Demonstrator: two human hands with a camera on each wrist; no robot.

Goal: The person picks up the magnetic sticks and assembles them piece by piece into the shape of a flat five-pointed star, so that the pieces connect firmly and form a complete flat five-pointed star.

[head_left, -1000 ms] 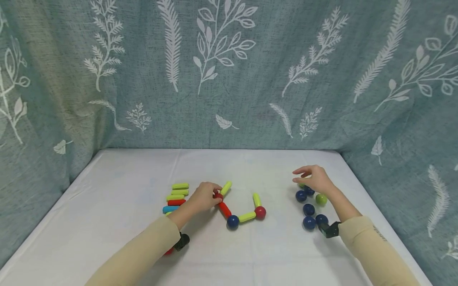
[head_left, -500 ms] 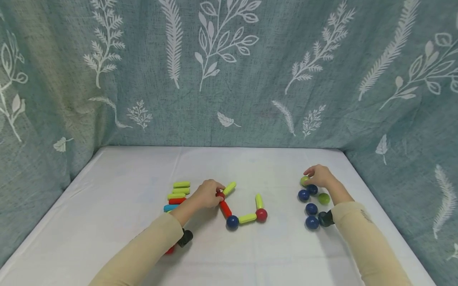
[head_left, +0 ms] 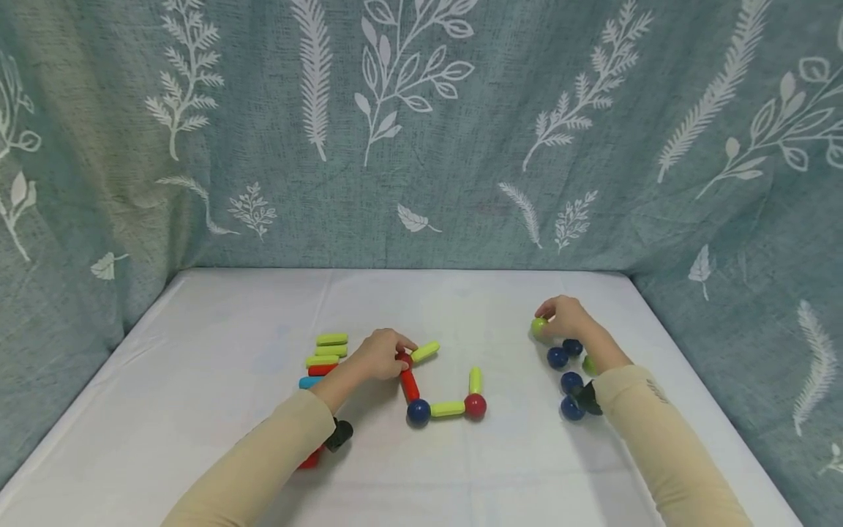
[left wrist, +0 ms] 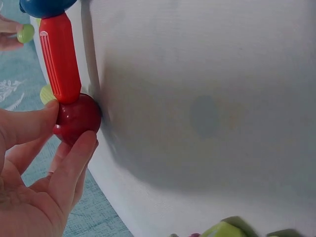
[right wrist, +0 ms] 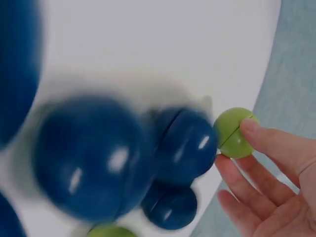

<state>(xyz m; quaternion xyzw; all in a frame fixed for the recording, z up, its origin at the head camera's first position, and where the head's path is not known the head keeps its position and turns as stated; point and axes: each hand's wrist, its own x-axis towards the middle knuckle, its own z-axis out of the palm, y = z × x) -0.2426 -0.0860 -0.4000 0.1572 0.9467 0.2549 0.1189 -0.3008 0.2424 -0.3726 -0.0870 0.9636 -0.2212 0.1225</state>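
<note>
My left hand (head_left: 380, 353) pinches a red ball (left wrist: 79, 118) between thumb and fingers. A red rod (head_left: 409, 385) joins that ball to a dark blue ball (head_left: 418, 413), and a yellow-green rod (head_left: 426, 351) points away from it to the upper right. From the blue ball another yellow-green rod (head_left: 448, 409) runs to a second red ball (head_left: 476, 406), which has an upright yellow-green rod (head_left: 476, 380). On the right, my right hand (head_left: 569, 320) holds a green ball (right wrist: 232, 131) between thumb and fingertips, left of the loose balls.
Several loose dark blue balls (head_left: 557, 357) and a partly hidden green ball (head_left: 589, 364) lie by the right forearm. Left of the left hand is a column of rods, yellow-green (head_left: 331, 339), red (head_left: 322, 370) and blue (head_left: 309, 382), partly covered by the arm.
My right hand has taken hold of the green ball and moved it leftward, away from the blue balls. The joined balls and rods have turned slightly while my left hand keeps its pinch.
</note>
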